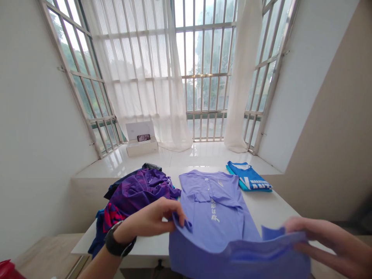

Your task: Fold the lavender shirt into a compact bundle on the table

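A lavender T-shirt [197, 228] with white printed characters lies on the white table, its sleeves folded in over the middle. My left hand [154, 221], wearing a black wristwatch [119, 240], pinches the left corner of the shirt's hem. At the right corner, my right hand [328, 236] grips the hem between thumb and fingers, slightly blurred. Between both hands the hem is lifted off the table and sags near its front edge.
A heap of crumpled purple and dark clothes [142, 190] sits on the left. Folded blue shirts [251, 177] are stacked at the back right. On the windowsill [200, 155] stands an opened white box [142, 147] with a phone [143, 137] leaning on it. White table [276, 205] shows around the shirt.
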### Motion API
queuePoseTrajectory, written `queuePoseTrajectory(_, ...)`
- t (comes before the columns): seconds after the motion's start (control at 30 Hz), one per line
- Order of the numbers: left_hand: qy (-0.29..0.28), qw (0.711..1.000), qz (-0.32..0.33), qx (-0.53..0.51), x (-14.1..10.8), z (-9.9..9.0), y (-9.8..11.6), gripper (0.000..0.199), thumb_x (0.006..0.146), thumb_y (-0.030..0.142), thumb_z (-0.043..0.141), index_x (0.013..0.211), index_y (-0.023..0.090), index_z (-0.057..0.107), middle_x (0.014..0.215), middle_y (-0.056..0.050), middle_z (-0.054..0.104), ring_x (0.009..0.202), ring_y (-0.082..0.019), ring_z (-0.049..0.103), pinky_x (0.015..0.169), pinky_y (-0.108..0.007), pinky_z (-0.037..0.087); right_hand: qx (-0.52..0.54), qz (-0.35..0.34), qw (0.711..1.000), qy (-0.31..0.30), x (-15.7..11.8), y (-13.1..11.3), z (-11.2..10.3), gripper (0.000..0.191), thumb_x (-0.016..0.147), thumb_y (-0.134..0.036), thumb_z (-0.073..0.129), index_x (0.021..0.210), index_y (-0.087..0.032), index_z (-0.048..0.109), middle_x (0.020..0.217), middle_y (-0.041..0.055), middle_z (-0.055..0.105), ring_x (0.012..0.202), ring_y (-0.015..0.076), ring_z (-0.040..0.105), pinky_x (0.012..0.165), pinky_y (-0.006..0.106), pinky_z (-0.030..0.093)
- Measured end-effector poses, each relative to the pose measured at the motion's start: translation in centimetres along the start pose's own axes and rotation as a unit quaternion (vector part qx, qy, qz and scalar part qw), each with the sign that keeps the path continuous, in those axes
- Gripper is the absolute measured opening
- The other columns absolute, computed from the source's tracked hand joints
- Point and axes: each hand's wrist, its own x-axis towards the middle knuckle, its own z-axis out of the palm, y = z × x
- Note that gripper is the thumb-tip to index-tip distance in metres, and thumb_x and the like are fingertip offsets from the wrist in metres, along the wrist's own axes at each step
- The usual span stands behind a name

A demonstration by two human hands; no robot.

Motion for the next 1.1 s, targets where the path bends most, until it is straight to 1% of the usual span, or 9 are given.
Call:
queuePoseTrajectory(0.13,0.054,0.99,-0.116,0.057,5.9,0.0,-8.6,0.027,0.08,0.013,0.057,0.105,0.018,0.065,0.097,-0.004,0.07,0.082,-0.016,0.063,0.072,-0.024,0.048,0.084,0.038,0.984,-0.153,7.3,-0.1,2.5,0.042,0.079,-0.056,0.064,0.106,-0.024,0.069,0.094,0.0061,0.073,0.087,0.0259,0.066,0.078,0.037,0.055)
queuePoseTrajectory(0.23,0.087,0.98,-0.154,0.086,8.5,1.1,-13.6,0.036,0.07,0.008,0.053,0.104,0.017,0.064,0.086,-0.001,0.065,0.076,-0.016,0.058,0.068,-0.024,0.045,0.037,0.073,0.991,-0.101,10.1,2.6,6.2,0.038,0.067,-0.049,0.067,0.094,-0.022,0.069,0.083,0.0036,0.071,0.082,0.0257,0.064,0.078,0.038,0.054)
queuePoseTrajectory(0.3,0.098,0.978,-0.156,0.095,8.9,1.6,-15.2,0.041,0.068,0.008,0.051,0.105,0.016,0.064,0.078,0.001,0.061,0.072,-0.016,0.055,0.067,-0.025,0.043,0.028,0.078,0.993,-0.08,10.6,4.5,7.7,0.04,0.066,-0.046,0.065,0.096,-0.021,0.069,0.087,0.0047,0.072,0.086,0.027,0.064,0.083,0.04,0.053)
queuePoseTrajectory(0.47,0.092,0.981,-0.146,0.091,8.8,1.4,-16.2,0.046,0.072,0.01,0.05,0.116,0.017,0.061,0.07,0.004,0.055,0.063,-0.013,0.051,0.058,-0.022,0.038,0.088,0.067,0.99,-0.089,10.4,6.3,7.5,0.043,0.075,-0.045,0.062,0.112,-0.022,0.065,0.095,0.0044,0.073,0.092,0.0256,0.067,0.085,0.037,0.054)
queuePoseTrajectory(0.6,0.128,0.971,-0.152,0.131,8.9,1.0,-16.9,0.04,0.075,0.009,0.049,0.111,0.016,0.062,0.069,0.003,0.055,0.067,-0.016,0.055,0.068,-0.026,0.046,0.002,0.095,0.994,-0.057,11.2,6.7,7.6,0.041,0.073,-0.04,0.059,0.108,-0.02,0.065,0.091,0.0065,0.071,0.084,0.0257,0.068,0.08,0.038,0.055)
queuePoseTrajectory(0.7,0.159,0.964,-0.142,0.162,8.9,1.5,-16.6,0.045,0.076,0.006,0.048,0.117,0.017,0.061,0.099,-0.007,0.067,0.099,-0.023,0.062,0.096,-0.036,0.047,-0.114,0.09,0.989,0.009,11.2,6.5,9.0,0.044,0.077,-0.037,0.051,0.115,-0.02,0.063,0.109,0.0127,0.07,0.096,0.0297,0.068,0.087,0.043,0.055)
queuePoseTrajectory(0.83,0.218,0.933,-0.109,0.263,8.7,4.8,-14.5,0.05,0.089,0.015,0.044,0.139,0.016,0.051,0.145,-0.016,0.051,0.14,-0.028,0.041,0.12,-0.045,0.028,-0.207,0.013,0.973,0.099,9.6,4.7,12.3,0.046,0.092,-0.041,0.039,0.126,-0.02,0.063,0.136,0.0159,0.061,0.128,0.032,0.056,0.11,0.048,0.044)
queuePoseTrajectory(0.97,0.101,0.946,-0.127,0.28,8.1,9.1,-13.3,0.07,0.093,0.045,0.054,0.152,0.012,0.039,0.161,-0.019,0.03,0.151,-0.037,0.019,0.124,-0.054,0.017,-0.249,0.009,0.968,0.019,8.1,3.3,16.1,0.067,0.092,-0.06,0.043,0.144,-0.017,0.052,0.156,0.0145,0.044,0.146,0.0343,0.037,0.119,0.052,0.034)
queuePoseTrajectory(1.1,0.062,0.938,-0.133,0.313,7.4,10.2,-14.6,0.08,0.096,0.062,0.045,0.157,0.013,0.029,0.165,-0.017,0.018,0.153,-0.035,0.011,0.124,-0.054,0.011,-0.298,0.044,0.953,-0.034,8.6,3.4,17.7,0.079,0.093,-0.069,0.036,0.153,-0.018,0.04,0.162,0.0111,0.034,0.15,0.0322,0.028,0.123,0.053,0.024)
